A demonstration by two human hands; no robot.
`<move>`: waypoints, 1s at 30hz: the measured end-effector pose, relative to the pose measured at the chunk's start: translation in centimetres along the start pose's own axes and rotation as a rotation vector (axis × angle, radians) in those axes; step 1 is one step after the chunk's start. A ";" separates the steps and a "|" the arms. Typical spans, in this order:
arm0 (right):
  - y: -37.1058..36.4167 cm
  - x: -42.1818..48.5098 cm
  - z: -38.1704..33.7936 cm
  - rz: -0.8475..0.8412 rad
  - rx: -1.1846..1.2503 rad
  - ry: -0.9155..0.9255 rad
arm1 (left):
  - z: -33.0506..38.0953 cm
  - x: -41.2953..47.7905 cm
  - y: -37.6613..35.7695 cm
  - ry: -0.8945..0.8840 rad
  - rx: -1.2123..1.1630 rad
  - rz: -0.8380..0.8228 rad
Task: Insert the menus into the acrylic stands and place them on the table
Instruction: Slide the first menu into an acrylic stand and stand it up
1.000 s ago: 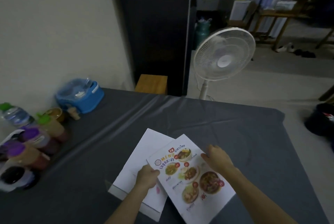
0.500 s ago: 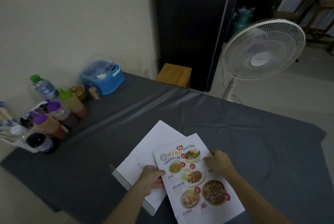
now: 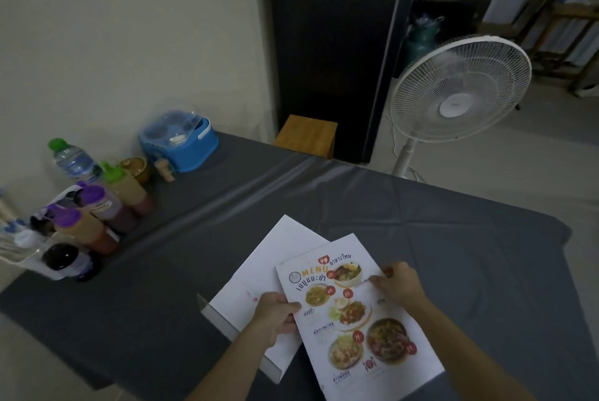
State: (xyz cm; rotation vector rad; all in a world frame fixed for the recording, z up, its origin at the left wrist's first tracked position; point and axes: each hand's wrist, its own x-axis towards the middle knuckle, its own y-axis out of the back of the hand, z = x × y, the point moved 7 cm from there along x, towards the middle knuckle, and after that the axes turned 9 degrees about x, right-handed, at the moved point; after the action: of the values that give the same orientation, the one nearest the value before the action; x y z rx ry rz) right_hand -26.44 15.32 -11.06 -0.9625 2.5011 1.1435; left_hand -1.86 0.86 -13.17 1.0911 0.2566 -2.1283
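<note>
The left hand (image 3: 275, 314) pinches the left edge of the printed menu (image 3: 356, 313), and the right hand (image 3: 400, 284) grips its right edge. Just left of the left hand, partly under the menu, the acrylic stand (image 3: 259, 284) lies flat on the grey counter (image 3: 453, 238), with a white sheet in it.

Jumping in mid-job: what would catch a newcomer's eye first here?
The colourful menu near the front of the grey table, held by the left hand and right hand, overlapping a white sheet. Then the white fan behind the table, and sauce bottles at the left.
</note>
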 end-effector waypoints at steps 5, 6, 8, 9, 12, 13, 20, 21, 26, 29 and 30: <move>3.4 -1.2 -0.3 0.094 0.064 0.010 | 4.2 -1.2 -0.9 -0.125 0.080 0.018; 4.4 -1.8 -0.5 0.116 0.075 0.011 | 5.2 -1.5 -1.3 -0.154 0.097 0.014; 6.4 -2.8 -0.5 0.170 0.103 -0.001 | 7.1 -2.0 -2.1 -0.206 0.134 0.001; 7.5 -3.3 -0.5 0.202 0.123 0.002 | 8.1 -2.3 -2.6 -0.232 0.155 -0.008; 10.7 -5.1 -0.1 0.297 0.208 0.019 | 11.5 -3.7 -4.4 -0.340 0.244 -0.030; 11.6 -5.9 -0.1 0.326 0.235 0.026 | 12.7 -4.4 -5.0 -0.388 0.284 -0.026; 16.5 -11.3 1.3 0.554 0.416 0.083 | 19.6 -9.2 -9.3 -0.816 0.589 -0.015; 16.7 -11.8 1.7 0.578 0.453 0.104 | 20.0 -9.8 -9.8 -0.870 0.621 0.004; 16.5 -13.8 3.8 0.654 0.611 0.124 | 19.5 -10.4 -11.2 -1.007 0.628 0.047; 15.9 -14.4 4.4 0.685 0.652 0.143 | 18.4 -9.5 -11.3 -1.024 0.591 0.044; 15.8 -14.4 4.4 0.686 0.659 0.154 | 18.1 -9.3 -11.4 -1.023 0.584 0.038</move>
State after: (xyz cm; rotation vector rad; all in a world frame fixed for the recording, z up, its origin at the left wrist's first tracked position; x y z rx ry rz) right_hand -26.04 32.99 1.77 -0.0082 3.1036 0.2760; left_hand -17.38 5.29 3.68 0.1481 -0.8890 -2.4878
